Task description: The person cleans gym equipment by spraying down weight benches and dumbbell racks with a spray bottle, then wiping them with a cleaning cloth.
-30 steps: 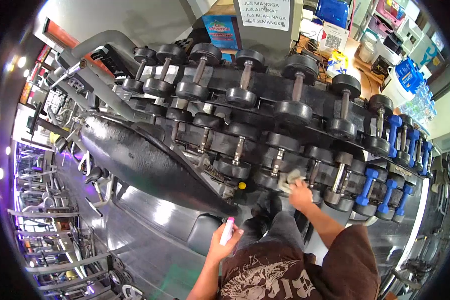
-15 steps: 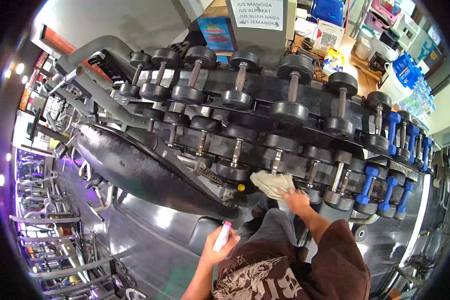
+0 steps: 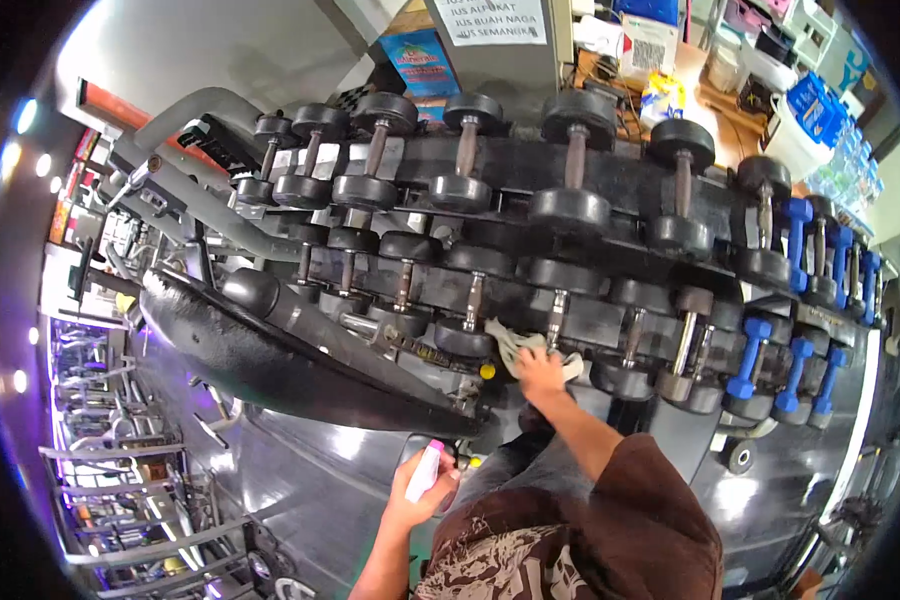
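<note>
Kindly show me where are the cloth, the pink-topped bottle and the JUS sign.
Cloth (image 3: 510, 347): head view, on its left part.
Pink-topped bottle (image 3: 425, 474): head view, on its white body.
JUS sign (image 3: 488, 22): head view, middle of its visible part.

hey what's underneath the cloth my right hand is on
The cloth under your right hand lies over the near end of a lower-row dumbbell. Its far head and metal handle show beyond the cloth; the near head is mostly hidden.
</note>
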Motion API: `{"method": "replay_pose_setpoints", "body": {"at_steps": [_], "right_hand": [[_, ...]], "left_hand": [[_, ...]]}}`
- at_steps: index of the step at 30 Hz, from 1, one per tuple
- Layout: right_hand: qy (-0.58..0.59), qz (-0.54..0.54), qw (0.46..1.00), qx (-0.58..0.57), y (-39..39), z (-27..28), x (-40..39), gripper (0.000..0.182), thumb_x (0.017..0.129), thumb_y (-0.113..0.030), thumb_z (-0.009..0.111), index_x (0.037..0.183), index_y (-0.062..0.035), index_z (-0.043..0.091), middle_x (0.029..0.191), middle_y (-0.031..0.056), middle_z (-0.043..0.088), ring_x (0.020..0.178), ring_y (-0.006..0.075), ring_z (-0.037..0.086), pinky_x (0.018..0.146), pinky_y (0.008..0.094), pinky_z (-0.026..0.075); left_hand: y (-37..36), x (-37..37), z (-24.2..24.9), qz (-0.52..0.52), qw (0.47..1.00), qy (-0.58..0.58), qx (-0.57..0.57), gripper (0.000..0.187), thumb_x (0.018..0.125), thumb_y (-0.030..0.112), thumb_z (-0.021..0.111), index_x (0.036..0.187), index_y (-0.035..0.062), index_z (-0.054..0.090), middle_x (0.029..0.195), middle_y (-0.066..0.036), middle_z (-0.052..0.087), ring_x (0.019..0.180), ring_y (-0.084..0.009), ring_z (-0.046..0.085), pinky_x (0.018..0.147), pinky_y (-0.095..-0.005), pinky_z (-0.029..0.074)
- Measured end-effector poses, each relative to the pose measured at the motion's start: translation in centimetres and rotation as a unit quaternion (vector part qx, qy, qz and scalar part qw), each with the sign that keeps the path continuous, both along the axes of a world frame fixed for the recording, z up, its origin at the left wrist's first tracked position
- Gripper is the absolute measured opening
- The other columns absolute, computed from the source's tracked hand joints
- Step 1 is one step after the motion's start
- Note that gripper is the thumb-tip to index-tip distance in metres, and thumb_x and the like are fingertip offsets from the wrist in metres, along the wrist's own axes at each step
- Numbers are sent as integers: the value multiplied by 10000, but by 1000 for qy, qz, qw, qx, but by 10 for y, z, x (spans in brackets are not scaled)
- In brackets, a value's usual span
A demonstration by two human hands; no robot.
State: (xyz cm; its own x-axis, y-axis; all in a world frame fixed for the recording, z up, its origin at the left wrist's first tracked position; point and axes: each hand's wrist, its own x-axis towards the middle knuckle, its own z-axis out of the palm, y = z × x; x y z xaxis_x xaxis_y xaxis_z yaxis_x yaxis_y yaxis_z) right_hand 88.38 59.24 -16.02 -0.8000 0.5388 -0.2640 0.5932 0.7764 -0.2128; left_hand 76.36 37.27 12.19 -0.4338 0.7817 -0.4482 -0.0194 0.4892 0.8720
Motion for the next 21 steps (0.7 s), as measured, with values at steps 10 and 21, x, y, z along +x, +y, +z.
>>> {"method": "replay_pose_setpoints", "body": {"at_steps": [10, 21], "right_hand": [[6, -386, 901, -198, -36, -28, 149, 366, 963, -242, 539, 1279, -90, 645, 1218, 196, 674, 1009, 412, 681, 917, 500, 534], [268, -764, 462, -362, -13, -79, 48, 573, 1012, -459, 522, 1347, 2, 568, 1304, 211, 630, 1189, 402, 609, 967, 515, 504]], "left_hand": [[-22, -6, -23, 27, 999, 20, 26, 172, 846, 48, 754, 982, 25, 652, 869, -1, 650, 801, -89, 600, 715, -264, 496], [-22, -9, -9, 51, 998, 26, 16, 160, 822, 39, 752, 935, 33, 639, 821, -2, 631, 758, -82, 575, 694, -264, 490]]}}
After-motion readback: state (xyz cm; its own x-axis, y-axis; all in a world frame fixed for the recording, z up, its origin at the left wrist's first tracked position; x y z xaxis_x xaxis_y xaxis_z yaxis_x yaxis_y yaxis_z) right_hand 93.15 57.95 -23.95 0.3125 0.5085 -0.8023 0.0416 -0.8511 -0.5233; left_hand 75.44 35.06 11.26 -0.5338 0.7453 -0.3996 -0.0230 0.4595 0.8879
